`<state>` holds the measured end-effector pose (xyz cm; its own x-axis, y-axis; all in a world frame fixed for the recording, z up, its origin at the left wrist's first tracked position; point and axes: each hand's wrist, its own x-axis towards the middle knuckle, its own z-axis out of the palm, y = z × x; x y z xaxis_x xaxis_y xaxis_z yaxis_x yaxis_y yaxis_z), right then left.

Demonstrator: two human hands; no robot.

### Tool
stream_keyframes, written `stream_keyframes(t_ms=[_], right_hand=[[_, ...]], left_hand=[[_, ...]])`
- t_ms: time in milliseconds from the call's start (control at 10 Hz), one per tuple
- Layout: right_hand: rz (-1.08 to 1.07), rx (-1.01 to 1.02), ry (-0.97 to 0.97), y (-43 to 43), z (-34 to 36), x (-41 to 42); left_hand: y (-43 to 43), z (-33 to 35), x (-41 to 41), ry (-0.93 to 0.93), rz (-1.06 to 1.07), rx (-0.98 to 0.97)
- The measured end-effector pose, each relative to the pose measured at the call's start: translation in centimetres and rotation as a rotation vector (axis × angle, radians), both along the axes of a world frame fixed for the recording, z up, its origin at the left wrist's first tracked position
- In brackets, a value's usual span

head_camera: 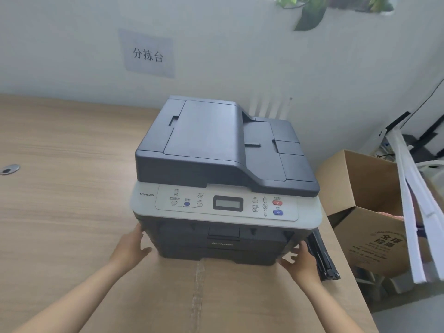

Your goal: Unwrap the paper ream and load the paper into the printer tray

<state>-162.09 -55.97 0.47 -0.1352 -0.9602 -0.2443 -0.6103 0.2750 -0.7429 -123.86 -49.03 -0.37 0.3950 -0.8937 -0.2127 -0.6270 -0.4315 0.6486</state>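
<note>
A dark grey and light grey printer [223,179] stands on the wooden table [60,188], its control panel facing me. Its paper tray front [221,251] sits shut at the bottom. My left hand [132,246] rests with spread fingers against the printer's lower left corner. My right hand [299,261] is at the lower right corner, fingers apart, touching or nearly touching the body. Neither hand holds anything. A flat brown cardboard sheet [216,296] with a tape seam lies in front of the printer. No paper ream is in view.
An open cardboard box [370,227] stands off the table's right edge. White foam strips [413,212] lean beside it. A black part [322,255] sticks out at the printer's right side. A cable grommet [9,168] is at the left. The wall is close behind.
</note>
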Motion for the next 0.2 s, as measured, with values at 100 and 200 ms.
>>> stream_keyframes(t_ms=[100, 200], right_hand=[[-0.072, -0.011, 0.066, 0.1, 1.2, -1.7], [-0.237, -0.152, 0.077, 0.0, 3.4, -4.2]], left_hand=[[-0.3, 2.5, 3.4, -0.027, 0.130, -0.067], [-1.5, 6.5, 6.9, 0.015, 0.312, -0.224]])
